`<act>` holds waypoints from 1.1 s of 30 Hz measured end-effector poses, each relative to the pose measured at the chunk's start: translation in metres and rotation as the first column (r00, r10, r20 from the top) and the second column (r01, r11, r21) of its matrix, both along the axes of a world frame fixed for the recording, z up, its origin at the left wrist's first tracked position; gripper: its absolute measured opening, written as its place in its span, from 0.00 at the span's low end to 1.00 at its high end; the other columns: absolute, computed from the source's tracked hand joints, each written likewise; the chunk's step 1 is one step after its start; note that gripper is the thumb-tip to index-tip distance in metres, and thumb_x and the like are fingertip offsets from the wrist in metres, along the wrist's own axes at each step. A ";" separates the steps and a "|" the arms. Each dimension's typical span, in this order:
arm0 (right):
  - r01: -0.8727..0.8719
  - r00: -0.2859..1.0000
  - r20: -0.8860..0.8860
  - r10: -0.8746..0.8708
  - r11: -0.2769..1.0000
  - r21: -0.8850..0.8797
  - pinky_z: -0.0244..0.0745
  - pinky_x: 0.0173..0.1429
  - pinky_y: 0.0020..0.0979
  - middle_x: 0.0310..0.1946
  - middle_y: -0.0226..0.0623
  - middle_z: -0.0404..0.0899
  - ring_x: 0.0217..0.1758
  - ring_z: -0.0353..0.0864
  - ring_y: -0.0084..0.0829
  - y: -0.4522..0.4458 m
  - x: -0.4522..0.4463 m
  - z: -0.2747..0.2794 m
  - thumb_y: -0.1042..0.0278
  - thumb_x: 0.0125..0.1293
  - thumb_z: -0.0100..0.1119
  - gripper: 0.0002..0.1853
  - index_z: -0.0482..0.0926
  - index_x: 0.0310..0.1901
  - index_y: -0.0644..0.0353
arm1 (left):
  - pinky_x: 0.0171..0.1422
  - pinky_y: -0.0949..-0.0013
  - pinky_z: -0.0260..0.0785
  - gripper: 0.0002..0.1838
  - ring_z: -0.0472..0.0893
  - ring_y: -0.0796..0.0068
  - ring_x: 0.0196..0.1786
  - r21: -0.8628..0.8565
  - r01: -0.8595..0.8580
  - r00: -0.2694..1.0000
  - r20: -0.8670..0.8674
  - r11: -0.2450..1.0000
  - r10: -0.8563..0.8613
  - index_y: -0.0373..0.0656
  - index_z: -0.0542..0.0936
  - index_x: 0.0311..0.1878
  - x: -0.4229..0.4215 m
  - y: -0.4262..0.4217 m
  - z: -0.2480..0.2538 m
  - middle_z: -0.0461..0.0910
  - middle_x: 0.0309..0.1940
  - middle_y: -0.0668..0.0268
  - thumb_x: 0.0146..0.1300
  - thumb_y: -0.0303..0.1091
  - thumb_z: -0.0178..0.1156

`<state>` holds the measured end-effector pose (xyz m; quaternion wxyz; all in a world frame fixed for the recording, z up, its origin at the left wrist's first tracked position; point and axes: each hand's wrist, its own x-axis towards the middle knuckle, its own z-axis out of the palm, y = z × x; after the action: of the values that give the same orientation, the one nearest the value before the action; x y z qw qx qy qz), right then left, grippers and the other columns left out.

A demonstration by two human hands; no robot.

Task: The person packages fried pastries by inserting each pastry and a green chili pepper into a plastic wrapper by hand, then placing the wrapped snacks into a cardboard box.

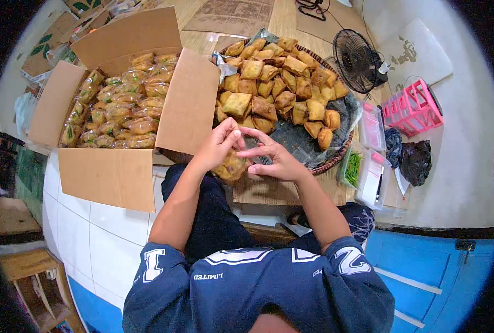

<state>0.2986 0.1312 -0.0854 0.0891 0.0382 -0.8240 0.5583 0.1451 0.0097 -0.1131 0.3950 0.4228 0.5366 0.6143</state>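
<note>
A clear plastic bag with golden fried pastries (230,168) hangs low between my two hands, over my lap at the table's front edge. My left hand (223,142) is closed on the top of this bag, thumb and fingers pinched together. From the other side, my right hand (277,160) has its fingers curved around the bag's upper part, the fingertips close to my left hand. Just beyond them, a heap of square fried pastries (263,83) lies in a round woven tray (338,158) lined with dark plastic. My fingers partly hide the bag's mouth.
An open cardboard box (188,100) on the left holds many bagged pastries (122,108). To the right are a container of green chillies (353,168), plastic boxes (372,126), a pink basket (411,108), a black bag (415,162) and a black fan (358,61).
</note>
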 end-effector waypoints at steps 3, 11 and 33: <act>0.029 0.999 -0.027 -0.031 0.999 -0.044 0.52 0.67 0.37 0.63 0.40 0.58 0.66 0.57 0.36 0.001 0.000 -0.007 0.65 0.50 0.65 0.17 0.81 0.44 0.54 | 0.37 0.76 0.68 0.06 0.73 0.81 0.30 -0.002 -0.027 0.999 -0.027 1.000 0.027 0.42 0.64 0.35 0.002 0.000 0.002 0.72 0.25 0.68 0.68 0.32 0.43; -0.006 0.999 -0.050 -0.008 0.967 -0.255 0.68 0.52 0.26 0.51 0.39 0.68 0.52 0.71 0.29 0.022 0.004 -0.001 0.77 0.59 0.52 0.11 0.78 0.43 0.63 | 0.35 0.75 0.68 0.06 0.74 0.80 0.28 0.045 -0.034 0.999 0.007 0.998 0.033 0.41 0.63 0.35 0.006 0.003 0.005 0.72 0.22 0.68 0.68 0.32 0.42; 0.021 0.907 0.420 0.031 0.993 -0.119 0.71 0.28 0.20 0.24 0.29 0.78 0.23 0.73 0.17 0.021 0.011 0.016 0.73 0.61 0.55 0.07 0.80 0.37 0.64 | 0.31 0.72 0.70 0.08 0.78 0.74 0.25 -0.047 -0.013 0.964 -0.266 0.999 0.000 0.38 0.64 0.33 0.014 0.003 0.009 0.74 0.20 0.64 0.67 0.31 0.44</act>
<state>0.3098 0.1521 -0.0692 -0.0898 -0.0864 -0.7883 0.6026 0.1587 0.0125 -0.1045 0.3276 0.4900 0.6005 0.5403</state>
